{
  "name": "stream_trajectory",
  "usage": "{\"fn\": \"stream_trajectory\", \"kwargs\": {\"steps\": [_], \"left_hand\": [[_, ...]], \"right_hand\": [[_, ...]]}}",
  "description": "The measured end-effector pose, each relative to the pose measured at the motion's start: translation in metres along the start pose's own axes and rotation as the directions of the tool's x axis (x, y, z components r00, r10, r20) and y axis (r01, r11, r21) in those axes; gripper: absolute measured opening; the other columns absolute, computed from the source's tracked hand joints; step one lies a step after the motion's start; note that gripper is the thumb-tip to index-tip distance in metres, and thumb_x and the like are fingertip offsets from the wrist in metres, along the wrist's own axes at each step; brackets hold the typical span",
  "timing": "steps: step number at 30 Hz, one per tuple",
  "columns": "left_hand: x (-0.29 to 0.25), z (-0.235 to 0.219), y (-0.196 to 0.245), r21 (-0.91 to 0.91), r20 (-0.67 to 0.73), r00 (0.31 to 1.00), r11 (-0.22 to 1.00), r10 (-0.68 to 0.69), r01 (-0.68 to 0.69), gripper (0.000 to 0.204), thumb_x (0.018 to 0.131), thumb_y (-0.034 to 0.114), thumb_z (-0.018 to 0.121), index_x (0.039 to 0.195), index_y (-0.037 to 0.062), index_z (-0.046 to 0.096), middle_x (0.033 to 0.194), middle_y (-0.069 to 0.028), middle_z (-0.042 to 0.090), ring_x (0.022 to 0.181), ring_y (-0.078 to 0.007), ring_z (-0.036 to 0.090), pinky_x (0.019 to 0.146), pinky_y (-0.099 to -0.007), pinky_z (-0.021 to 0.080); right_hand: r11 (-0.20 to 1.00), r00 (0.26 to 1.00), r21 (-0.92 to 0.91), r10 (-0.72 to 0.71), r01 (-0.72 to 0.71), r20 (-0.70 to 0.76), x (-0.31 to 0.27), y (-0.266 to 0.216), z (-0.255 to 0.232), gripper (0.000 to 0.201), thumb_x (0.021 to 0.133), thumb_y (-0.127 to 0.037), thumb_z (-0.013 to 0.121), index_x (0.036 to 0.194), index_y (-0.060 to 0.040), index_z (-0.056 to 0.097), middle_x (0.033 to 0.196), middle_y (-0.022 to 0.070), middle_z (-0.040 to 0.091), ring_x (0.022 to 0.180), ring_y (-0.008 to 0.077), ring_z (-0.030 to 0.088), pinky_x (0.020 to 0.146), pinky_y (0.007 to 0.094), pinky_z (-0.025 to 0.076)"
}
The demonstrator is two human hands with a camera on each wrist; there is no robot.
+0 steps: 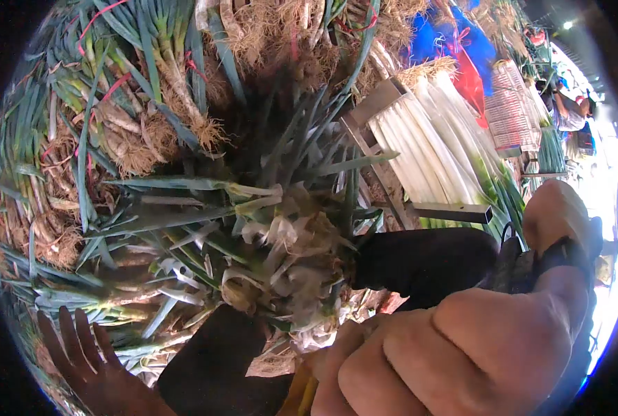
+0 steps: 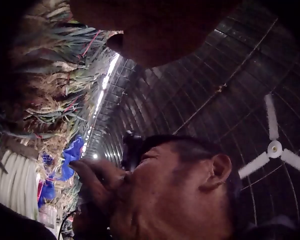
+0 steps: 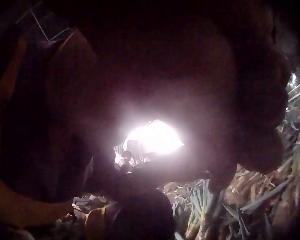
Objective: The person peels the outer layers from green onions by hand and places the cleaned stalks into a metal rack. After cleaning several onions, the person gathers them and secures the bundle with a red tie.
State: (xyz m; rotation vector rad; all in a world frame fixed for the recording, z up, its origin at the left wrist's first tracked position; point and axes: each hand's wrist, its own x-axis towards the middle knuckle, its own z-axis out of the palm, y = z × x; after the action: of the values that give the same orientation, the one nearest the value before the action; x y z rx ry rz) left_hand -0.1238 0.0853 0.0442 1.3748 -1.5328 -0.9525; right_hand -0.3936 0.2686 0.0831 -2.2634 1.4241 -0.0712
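My left hand (image 1: pixel 94 367) is at the lower left of the head view, fingers spread, holding nothing. Near it lie cut and whole leeks (image 1: pixel 132 298) with long green leaves. Raised close to the head camera, my right hand (image 1: pixel 447 347) looks large, its back showing and its fingers bent. Whether those fingers hold anything, I cannot tell. Part of that hand (image 3: pixel 260 115) appears dark against the light in the right wrist view. Between my dark-clothed knees sits a heap of peeled leek skins and roots (image 1: pixel 288 249).
Bundled leeks with roots (image 1: pixel 177 76) are stacked at the back left. Clean white leeks (image 1: pixel 427 139) lie in rows beside a metal frame (image 1: pixel 454 212) on the right. Blue plastic (image 1: pixel 475 45) and a red bag (image 1: pixel 468 76) stand behind. Overhead hangs a ceiling fan (image 2: pixel 274 149).
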Motion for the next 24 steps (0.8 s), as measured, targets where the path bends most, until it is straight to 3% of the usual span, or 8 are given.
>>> {"fn": "stream_trajectory", "kwargs": {"steps": [7, 14, 18, 21, 24], "left_hand": [[-0.005, -0.001, -0.002, -0.059, 0.013, 0.999, 0.998, -0.03, 0.031, 0.11, 0.087, 0.067, 0.068, 0.16, 0.0004, 0.02, 0.163, -0.0167, 0.026, 0.145, -0.038, 0.036, 0.119, -0.0571, 0.031], [-0.003, -0.002, -0.002, -0.034, -0.042, 0.999, 0.999, -0.005, 0.004, 0.088, 0.09, 0.044, 0.061, 0.158, 0.0007, 0.025, 0.159, -0.0181, 0.032, 0.143, -0.0351, 0.038, 0.119, -0.0507, 0.031], [-0.006, -0.007, -0.002, -0.026, -0.071, 0.997, 1.0, -0.004, 0.003, 0.077, 0.092, 0.031, 0.057, 0.157, 0.0009, 0.028, 0.157, -0.019, 0.035, 0.142, -0.0334, 0.039, 0.118, -0.047, 0.032], [-0.011, -0.015, -0.001, -0.054, -0.105, 0.994, 0.999, -0.011, 0.006, 0.07, 0.093, 0.021, 0.055, 0.156, 0.0011, 0.03, 0.155, -0.0196, 0.037, 0.141, -0.0322, 0.04, 0.118, -0.0443, 0.032], [-0.007, -0.023, 0.005, -0.093, -0.155, 0.987, 0.995, -0.051, 0.037, 0.064, 0.095, 0.011, 0.052, 0.155, 0.0012, 0.033, 0.154, -0.0202, 0.04, 0.14, -0.031, 0.041, 0.118, -0.0416, 0.032]], "right_hand": [[1.0, 1.0, 0.012, -0.017, 0.017, -0.002, 0.003, 0.022, -0.001, 0.017, 0.087, -0.019, 0.064, 0.081, -0.0047, 0.058, 0.072, 0.011, 0.056, 0.063, 0.0277, 0.058, 0.056, 0.0397, 0.045], [0.993, 0.992, -0.001, -0.115, 0.115, -0.044, 0.025, 0.02, 0.003, 0.018, 0.09, -0.02, 0.063, 0.083, -0.0043, 0.058, 0.073, 0.0123, 0.057, 0.064, 0.0293, 0.058, 0.058, 0.041, 0.045], [0.977, 0.967, -0.029, -0.212, 0.209, -0.139, 0.057, 0.016, 0.002, 0.019, 0.092, -0.02, 0.063, 0.084, -0.0041, 0.058, 0.073, 0.013, 0.057, 0.065, 0.0302, 0.058, 0.059, 0.0418, 0.045], [0.948, 0.903, -0.059, -0.316, 0.313, -0.29, 0.1, 0.011, 0.0, 0.019, 0.093, -0.02, 0.063, 0.085, -0.0039, 0.058, 0.074, 0.0136, 0.057, 0.065, 0.0309, 0.058, 0.059, 0.0423, 0.045], [0.891, 0.75, -0.051, -0.41, 0.452, -0.519, 0.151, 0.006, -0.004, 0.02, 0.094, -0.021, 0.063, 0.085, -0.0038, 0.058, 0.074, 0.0141, 0.058, 0.066, 0.0316, 0.058, 0.06, 0.0429, 0.045]]}}
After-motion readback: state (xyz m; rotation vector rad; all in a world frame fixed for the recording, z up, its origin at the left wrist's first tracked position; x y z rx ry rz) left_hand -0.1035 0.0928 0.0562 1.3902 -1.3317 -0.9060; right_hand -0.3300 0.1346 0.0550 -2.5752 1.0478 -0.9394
